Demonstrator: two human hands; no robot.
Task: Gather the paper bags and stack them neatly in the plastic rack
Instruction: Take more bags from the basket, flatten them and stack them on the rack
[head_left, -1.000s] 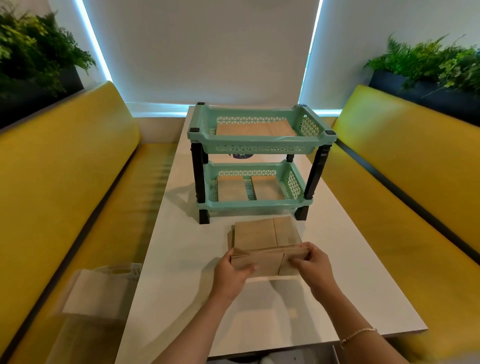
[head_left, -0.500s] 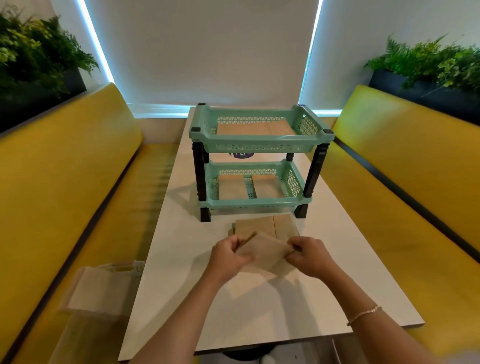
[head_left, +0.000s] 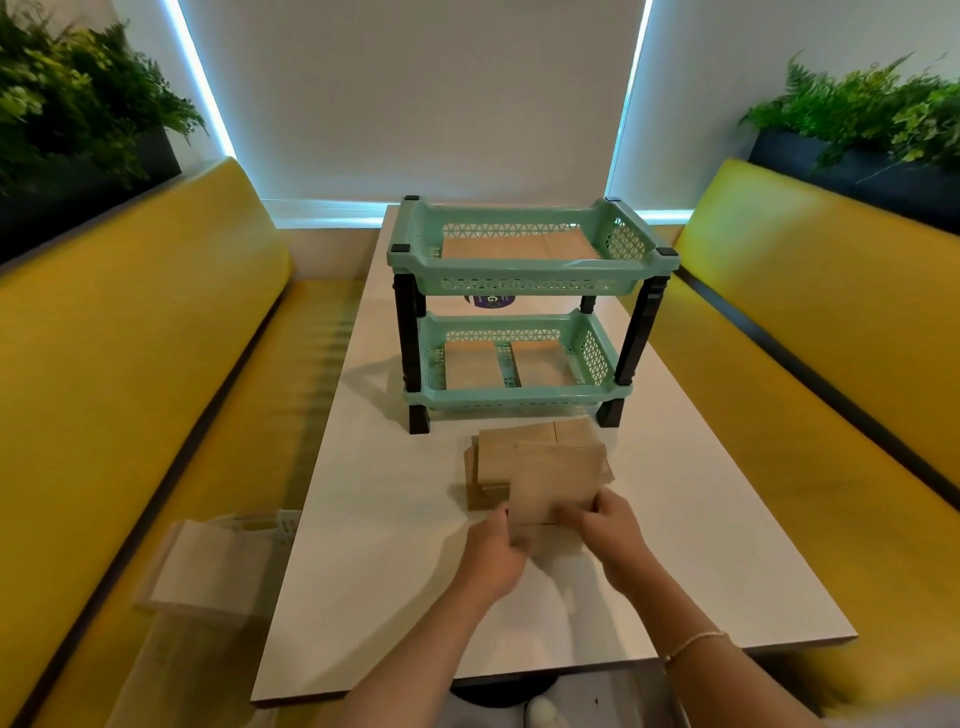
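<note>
At lower centre, left hand (head_left: 491, 553) and right hand (head_left: 608, 535) are gripping one paper bag (head_left: 556, 486) by its near edge, fingers curled on it, probably squaring it above the pile of bags (head_left: 511, 441) lying before the plastic rack (head_left: 524, 275) at centre frame.
</note>
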